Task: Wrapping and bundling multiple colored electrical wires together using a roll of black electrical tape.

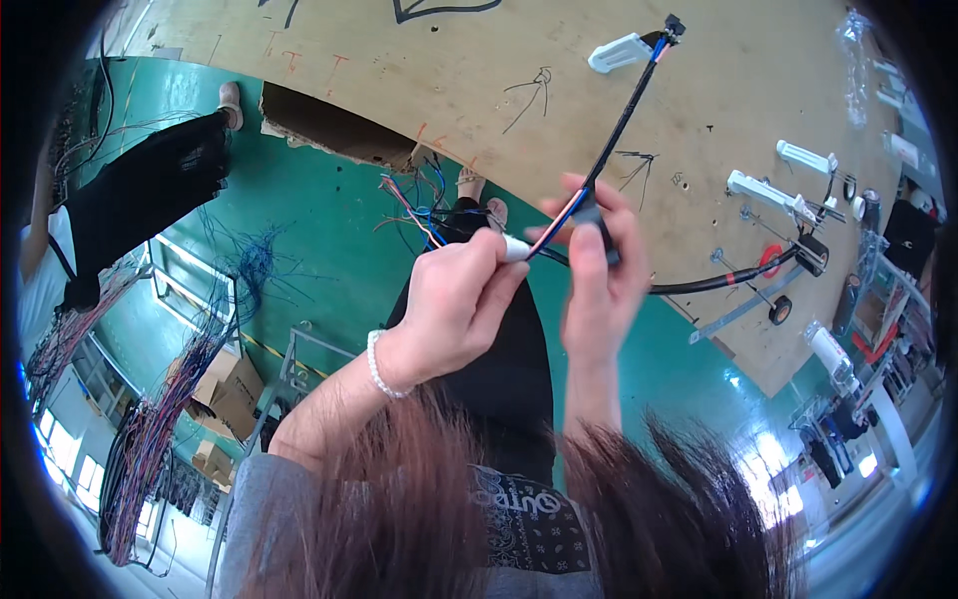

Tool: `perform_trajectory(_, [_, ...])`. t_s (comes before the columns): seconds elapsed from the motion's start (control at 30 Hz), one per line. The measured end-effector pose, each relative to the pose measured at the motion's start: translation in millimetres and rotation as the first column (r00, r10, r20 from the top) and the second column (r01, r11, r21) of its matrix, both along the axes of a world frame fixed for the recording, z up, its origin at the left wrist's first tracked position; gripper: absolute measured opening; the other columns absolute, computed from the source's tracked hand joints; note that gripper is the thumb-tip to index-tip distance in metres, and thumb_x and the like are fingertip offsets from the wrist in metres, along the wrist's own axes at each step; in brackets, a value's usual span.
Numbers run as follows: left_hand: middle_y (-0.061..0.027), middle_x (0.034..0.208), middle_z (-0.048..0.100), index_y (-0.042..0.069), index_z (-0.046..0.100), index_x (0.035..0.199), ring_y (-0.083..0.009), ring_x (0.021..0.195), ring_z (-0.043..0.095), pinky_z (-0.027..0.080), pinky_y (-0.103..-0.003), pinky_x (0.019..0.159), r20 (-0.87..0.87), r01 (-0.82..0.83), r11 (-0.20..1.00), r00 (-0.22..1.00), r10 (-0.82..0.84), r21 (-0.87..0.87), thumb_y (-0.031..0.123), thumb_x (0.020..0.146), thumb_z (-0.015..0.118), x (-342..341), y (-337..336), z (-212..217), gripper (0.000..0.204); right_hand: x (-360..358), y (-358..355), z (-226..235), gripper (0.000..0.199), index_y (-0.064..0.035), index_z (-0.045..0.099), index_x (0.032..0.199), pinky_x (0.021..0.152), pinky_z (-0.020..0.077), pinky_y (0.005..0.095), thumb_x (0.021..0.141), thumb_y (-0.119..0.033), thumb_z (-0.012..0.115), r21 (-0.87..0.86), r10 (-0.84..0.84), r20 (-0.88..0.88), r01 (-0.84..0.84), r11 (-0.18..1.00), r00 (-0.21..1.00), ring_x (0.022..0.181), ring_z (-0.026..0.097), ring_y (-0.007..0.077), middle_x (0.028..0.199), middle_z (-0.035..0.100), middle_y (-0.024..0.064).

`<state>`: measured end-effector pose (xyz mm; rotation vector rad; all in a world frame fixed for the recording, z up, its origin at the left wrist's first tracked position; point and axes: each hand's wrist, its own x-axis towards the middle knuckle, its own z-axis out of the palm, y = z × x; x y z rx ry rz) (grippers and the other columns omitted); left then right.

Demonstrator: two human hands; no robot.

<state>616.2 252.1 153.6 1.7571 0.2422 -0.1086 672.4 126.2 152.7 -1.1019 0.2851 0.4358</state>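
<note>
Wire harness (609, 150): you hold its black-sheathed bundle just above the centre of the view, over the green floor (329, 270). Your left hand (454, 304), with a bead bracelet (377, 367) at the wrist, is curled closed, thumb and fingers pinching a small white piece (516, 248) where the loose coloured wires (414, 210) fan out toward 10 o'clock. Just beside it, at 3 o'clock, your right hand (599, 270) has its fingers pressed together around the bundle and a strip of black tape (591, 215). From there the harness climbs toward 1 o'clock across the plywood board (479, 60) to a white clip (619, 52). Farther off at 3 o'clock, more white clips (768, 190) and a second black cable (728, 282) sit on the board. At 9 o'clock another person (120, 200) stands beside hanging wire bundles (150, 429).
</note>
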Motion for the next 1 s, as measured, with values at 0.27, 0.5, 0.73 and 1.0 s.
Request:
perform_trajectory(0.27, [-0.0110, 0.074, 0.051, 0.000, 0.054, 0.085, -0.0296, 0.069, 0.049, 0.039, -0.038, 0.064, 0.226, -0.020, 0.985, 0.974, -0.019, 0.170, -0.006, 0.077, 0.062, -22.0, -7.3, -5.6, 0.013, 26.6, -16.2, 52.7, 0.015, -0.0028, 0.061, 0.085, 0.058, 0.0462, 0.0375, 0.090, -0.017, 0.060, -0.882, 0.687, 0.363, -0.005, 0.471, 0.630, 0.069, 0.058, 0.0282, 0.087, 0.052, 0.0118])
perform_trajectory(0.5, [-0.0111, 0.072, 0.051, -0.001, 0.055, 0.088, -0.0282, 0.064, 0.051, 0.039, -0.035, 0.059, 0.080, -0.011, 1.000, 0.997, 0.013, -0.027, -0.007, 0.080, 0.059, -28.4, -7.9, -6.1, 0.011, 36.9, -13.4, 29.1, 0.029, -0.0026, 0.054, 0.107, 0.059, 0.0403, 0.0198, 0.096, -0.030, 0.059, -0.447, 0.474, 0.296, -0.318, 0.836, 0.829, 0.069, 0.047, 0.0063, 0.090, 0.042, 0.0001])
perform_trajectory(0.73, [0.0036, 0.074, 0.047, -0.001, 0.052, 0.099, -0.0023, 0.062, 0.037, 0.029, -0.019, 0.055, -0.237, -0.108, 0.923, 0.971, 0.019, -0.370, 0.005, 0.096, 0.049, -32.5, -4.8, 6.7, 0.007, 23.5, 14.6, -35.5, 0.039, -0.0075, 0.045, 0.121, 0.071, 0.0492, 0.0254, 0.092, -0.022, 0.065, 0.015, 0.072, 0.182, -0.076, 0.997, 0.981, 0.093, 0.057, 0.0140, 0.106, 0.050, 0.0040])
perform_trajectory(1.0, [-0.0027, 0.069, 0.049, -0.001, 0.054, 0.095, -0.0131, 0.057, 0.044, 0.035, -0.026, 0.052, -0.069, 0.025, 0.995, 0.997, -0.031, -0.098, -0.001, 0.090, 0.053, -24.9, -2.9, 10.8, 0.005, -8.2, -17.9, -47.0, 0.036, -0.0076, 0.054, 0.106, 0.092, 0.0488, 0.0461, 0.091, -0.039, 0.063, 0.245, 0.105, 0.115, -0.131, 0.961, 0.988, 0.115, 0.053, 0.0330, 0.132, 0.047, 0.0165])
